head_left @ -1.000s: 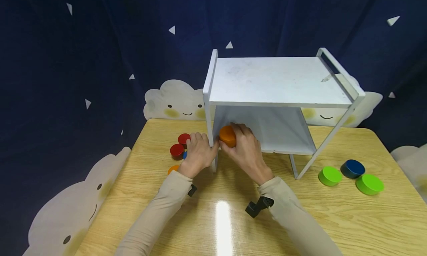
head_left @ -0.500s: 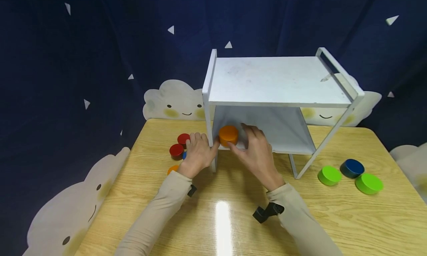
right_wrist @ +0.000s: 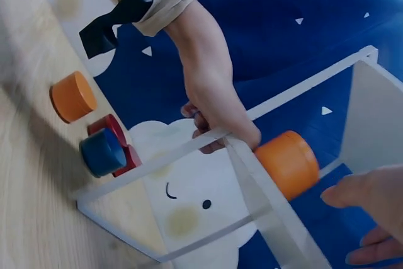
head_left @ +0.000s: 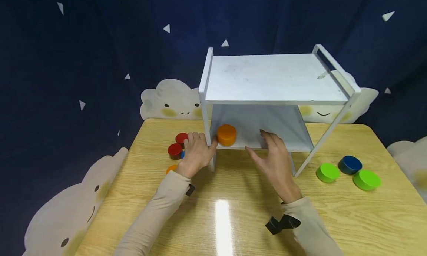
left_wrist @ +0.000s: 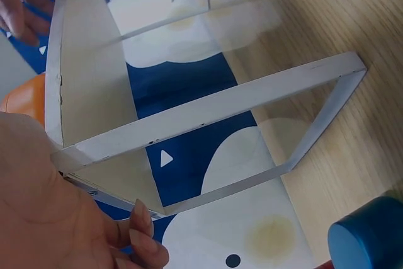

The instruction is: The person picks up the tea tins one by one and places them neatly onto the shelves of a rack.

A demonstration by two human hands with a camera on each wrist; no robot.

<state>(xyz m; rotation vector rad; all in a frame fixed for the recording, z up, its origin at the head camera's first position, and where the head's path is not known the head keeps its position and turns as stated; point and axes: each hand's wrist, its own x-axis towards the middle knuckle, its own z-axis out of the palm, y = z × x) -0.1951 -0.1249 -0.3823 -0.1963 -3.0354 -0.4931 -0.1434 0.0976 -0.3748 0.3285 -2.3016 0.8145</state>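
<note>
A white two-tier shelf [head_left: 273,80] stands on the table. At its front left post, my left hand [head_left: 197,154] holds the frame, thumb on the inner side and fingers on the outer side. An orange cylinder block [head_left: 226,135] sits upright at the left end of the lower board, close to that thumb. The right wrist view shows the same orange block [right_wrist: 288,165] beside the post. My right hand [head_left: 275,161] is in front of the lower board, right of the block and apart from it, with thumb and fingers spread and nothing between them.
Left of the shelf lie red blocks [head_left: 175,151], a blue block [right_wrist: 102,152] and another orange block [right_wrist: 73,96]. On the right are two green blocks [head_left: 327,172] and a dark blue block [head_left: 350,165]. A dark curtain [head_left: 267,19] hangs behind the table [head_left: 253,211].
My right hand has let go of the orange block and moved right, away from it. The block stays on the lower board. My left hand keeps its place on the post.
</note>
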